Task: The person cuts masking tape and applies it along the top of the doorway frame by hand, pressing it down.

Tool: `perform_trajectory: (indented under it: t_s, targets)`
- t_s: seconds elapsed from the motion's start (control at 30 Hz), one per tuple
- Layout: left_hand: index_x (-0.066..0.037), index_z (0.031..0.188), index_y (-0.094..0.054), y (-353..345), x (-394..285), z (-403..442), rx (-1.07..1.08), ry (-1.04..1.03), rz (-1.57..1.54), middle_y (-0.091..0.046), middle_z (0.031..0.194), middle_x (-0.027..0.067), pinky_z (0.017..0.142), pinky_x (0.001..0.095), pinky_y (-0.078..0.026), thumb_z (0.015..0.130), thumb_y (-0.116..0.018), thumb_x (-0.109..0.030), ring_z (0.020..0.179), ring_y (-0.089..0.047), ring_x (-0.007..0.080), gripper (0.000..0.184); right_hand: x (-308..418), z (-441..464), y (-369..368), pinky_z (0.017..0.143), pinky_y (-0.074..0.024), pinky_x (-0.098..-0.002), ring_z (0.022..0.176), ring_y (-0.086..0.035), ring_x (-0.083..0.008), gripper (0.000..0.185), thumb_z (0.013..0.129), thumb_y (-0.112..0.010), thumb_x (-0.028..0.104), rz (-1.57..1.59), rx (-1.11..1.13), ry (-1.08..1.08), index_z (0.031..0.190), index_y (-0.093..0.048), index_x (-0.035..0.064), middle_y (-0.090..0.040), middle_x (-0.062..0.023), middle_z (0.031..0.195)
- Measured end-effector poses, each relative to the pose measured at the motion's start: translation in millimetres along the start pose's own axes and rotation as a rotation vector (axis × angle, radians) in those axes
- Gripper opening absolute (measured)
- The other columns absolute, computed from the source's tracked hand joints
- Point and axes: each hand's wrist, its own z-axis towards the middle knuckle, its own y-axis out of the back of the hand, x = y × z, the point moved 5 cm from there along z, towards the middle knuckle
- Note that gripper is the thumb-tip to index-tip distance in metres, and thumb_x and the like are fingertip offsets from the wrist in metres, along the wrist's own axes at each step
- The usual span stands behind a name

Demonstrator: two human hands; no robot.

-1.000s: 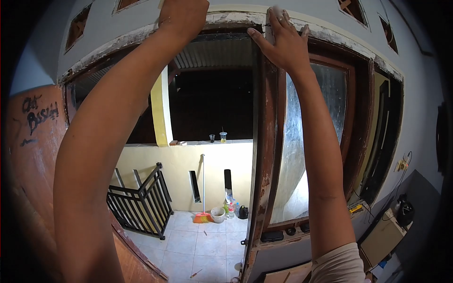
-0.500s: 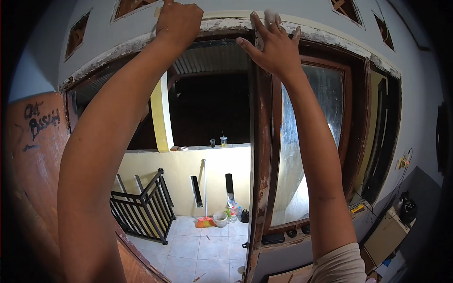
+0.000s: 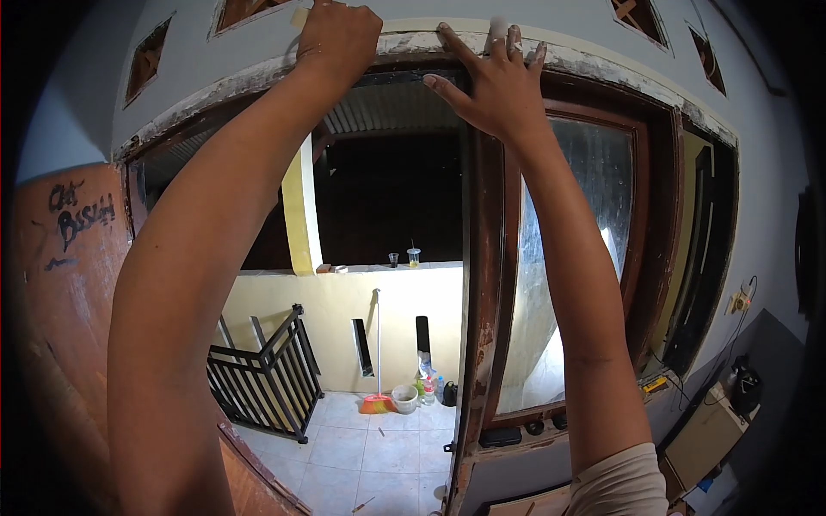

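Observation:
Both arms are raised to the top of a door and window frame (image 3: 594,76) with patchy white plaster along its upper edge. A cream strip (image 3: 594,57), resembling masking tape, runs along the wall just above it. My left hand (image 3: 340,39) is closed at the upper left end of the visible strip. A small tan piece (image 3: 299,16) shows beside it; what the fingers hold is hidden. My right hand (image 3: 499,82) lies against the strip and frame edge, fingers spread and tips smudged whitish, holding nothing.
An orange-brown door panel (image 3: 73,258) with black writing stands at left. Beyond the doorway are a black metal railing (image 3: 267,370), a broom (image 3: 377,344), a bucket (image 3: 404,398) and bottles. A glazed window (image 3: 568,258) fills the right side; a cabinet (image 3: 710,434) stands at lower right.
My right hand has slid a little left along the top of the frame, fingers still spread. My left hand stays closed in nearly the same place. The view has shifted slightly.

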Motion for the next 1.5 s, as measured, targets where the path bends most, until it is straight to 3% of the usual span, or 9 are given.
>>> perform_trajectory:
  t_s: [0.07,0.37,0.5,0.57,0.67,0.77,1.13,1.27,1.5]
  targets:
    - [-0.011,0.093,-0.076,-6,2,4,0.120,0.043,-0.004,-0.077,0.090,0.0105,0.115,0.0503,-0.034,0.093,-0.060,-0.019,0.087,-0.074,0.0242,0.018,4,2,3,0.116,-0.0192,-0.0758,0.146,-0.034,-0.0557,0.076,0.091,-0.041,0.085,-0.026,0.008,0.008,0.158,-0.033,0.0494,-0.036,-0.0375,0.155]
    - [-0.014,0.092,-0.073,-14,22,8,0.015,0.147,-0.193,-0.076,0.084,0.0088,0.100,0.0451,-0.042,0.089,-0.063,-0.012,0.076,-0.075,0.0285,0.011,18,9,6,0.119,-0.0165,-0.0710,0.141,-0.034,-0.0643,0.076,0.092,-0.046,0.081,-0.012,0.019,0.013,0.158,-0.039,0.0426,-0.038,-0.0447,0.149]
    - [-0.013,0.092,-0.073,3,17,0,-0.027,0.078,-0.122,-0.076,0.083,0.0083,0.102,0.0461,-0.040,0.089,-0.062,-0.011,0.078,-0.076,0.0275,0.011,15,7,7,0.119,-0.0159,-0.0709,0.141,-0.036,-0.0637,0.078,0.091,-0.046,0.081,-0.020,0.005,0.041,0.158,-0.037,0.0424,-0.039,-0.0450,0.148]
    - [-0.010,0.094,-0.077,3,17,0,0.102,0.130,-0.080,-0.077,0.089,0.0106,0.116,0.0504,-0.033,0.093,-0.060,-0.018,0.086,-0.075,0.0253,0.019,15,7,8,0.119,-0.0156,-0.0710,0.141,-0.036,-0.0634,0.079,0.091,-0.045,0.082,-0.026,0.005,0.048,0.159,-0.036,0.0420,-0.039,-0.0448,0.148]
    - [-0.012,0.093,-0.073,4,13,-2,0.078,0.083,-0.075,-0.076,0.084,0.0082,0.104,0.0476,-0.038,0.089,-0.062,-0.010,0.080,-0.076,0.0272,0.011,13,8,10,0.119,-0.0152,-0.0716,0.140,-0.037,-0.0628,0.083,0.090,-0.044,0.083,-0.021,0.028,0.031,0.160,-0.034,0.0397,-0.040,-0.0437,0.149]
    - [-0.012,0.093,-0.072,3,13,-1,0.053,0.080,-0.076,-0.076,0.084,0.0083,0.107,0.0483,-0.035,0.089,-0.063,-0.010,0.079,-0.076,0.0270,0.010,11,6,9,0.118,-0.0155,-0.0724,0.141,-0.036,-0.0624,0.086,0.090,-0.042,0.084,-0.025,0.045,0.030,0.161,-0.033,0.0376,-0.039,-0.0425,0.151]
    - [-0.010,0.091,-0.077,-5,17,4,0.066,0.204,-0.114,-0.077,0.085,0.0111,0.116,0.0510,-0.033,0.091,-0.060,-0.017,0.082,-0.076,0.0266,0.018,6,0,-2,0.117,-0.0128,-0.0756,0.150,-0.028,-0.0525,0.091,0.089,-0.037,0.088,-0.010,-0.001,-0.021,0.163,-0.029,0.0351,-0.035,-0.0340,0.158]
    - [-0.010,0.091,-0.077,-9,11,7,0.075,0.159,-0.069,-0.077,0.085,0.0105,0.116,0.0505,-0.033,0.092,-0.061,-0.017,0.084,-0.075,0.0256,0.018,7,1,1,0.117,-0.0098,-0.0758,0.149,-0.027,-0.0560,0.088,0.091,-0.040,0.084,0.029,0.013,-0.020,0.160,-0.037,0.0292,-0.034,-0.0363,0.158]
    - [-0.011,0.089,-0.078,-7,4,8,0.127,0.103,-0.029,-0.077,0.085,0.0103,0.117,0.0508,-0.031,0.091,-0.062,-0.016,0.083,-0.075,0.0240,0.016,-18,-4,2,0.116,-0.0052,-0.0781,0.152,-0.033,-0.0376,0.084,0.094,-0.039,0.081,0.058,0.022,-0.089,0.158,-0.042,0.0265,-0.038,-0.0228,0.161]
